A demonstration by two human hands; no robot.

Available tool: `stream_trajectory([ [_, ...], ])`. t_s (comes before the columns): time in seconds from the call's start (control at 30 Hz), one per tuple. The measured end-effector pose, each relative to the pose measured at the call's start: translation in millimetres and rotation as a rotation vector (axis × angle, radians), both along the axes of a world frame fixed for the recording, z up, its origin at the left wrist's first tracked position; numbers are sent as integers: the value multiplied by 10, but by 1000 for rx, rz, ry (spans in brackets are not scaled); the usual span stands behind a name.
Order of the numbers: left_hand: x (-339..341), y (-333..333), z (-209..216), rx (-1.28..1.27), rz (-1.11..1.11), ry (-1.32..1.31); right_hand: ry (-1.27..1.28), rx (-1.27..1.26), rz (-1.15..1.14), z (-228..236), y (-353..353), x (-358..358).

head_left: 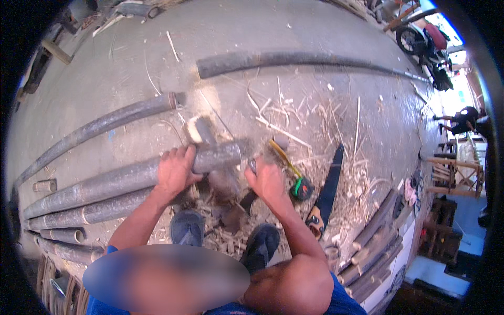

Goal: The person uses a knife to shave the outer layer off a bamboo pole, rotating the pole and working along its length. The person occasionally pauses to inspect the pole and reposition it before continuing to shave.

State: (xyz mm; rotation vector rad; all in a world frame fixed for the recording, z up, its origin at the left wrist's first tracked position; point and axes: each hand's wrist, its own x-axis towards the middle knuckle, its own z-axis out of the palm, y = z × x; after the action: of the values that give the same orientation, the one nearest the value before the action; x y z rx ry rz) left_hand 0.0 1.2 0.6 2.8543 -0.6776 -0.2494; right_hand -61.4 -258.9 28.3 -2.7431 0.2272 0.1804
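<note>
A thick grey bamboo pole (126, 177) runs from the far left to the middle, its cut end near my right hand. My left hand (176, 170) is closed over it from above, a little back from that end. Beside the cut end, my right hand (269, 181) is closed around something small with a grey metallic part. What it is I cannot make out. Close to the right hand lies a green and black tape measure (301, 189) with its yellow tape (283, 156) pulled out. Further right rests a handsaw (328, 185) with a wooden handle.
Wood shavings (344, 202) and thin strips litter the floor. Another bamboo pole (273, 59) lies across the back, and one (100, 128) at the left. Several shorter bamboo pieces (375, 252) are at lower right. My shoes (187, 228) stand below the pole. A motorcycle (420, 42) is far right.
</note>
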Motion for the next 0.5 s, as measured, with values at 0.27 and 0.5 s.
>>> stream_trajectory([
  [0.27, 54, -10, -10, 13, -5, 2, 30, 44, 12, -348, -163, -172],
  [0.5, 54, -38, 8, 22, -16, -30, -85, 216, -166, -408, -254, -535],
])
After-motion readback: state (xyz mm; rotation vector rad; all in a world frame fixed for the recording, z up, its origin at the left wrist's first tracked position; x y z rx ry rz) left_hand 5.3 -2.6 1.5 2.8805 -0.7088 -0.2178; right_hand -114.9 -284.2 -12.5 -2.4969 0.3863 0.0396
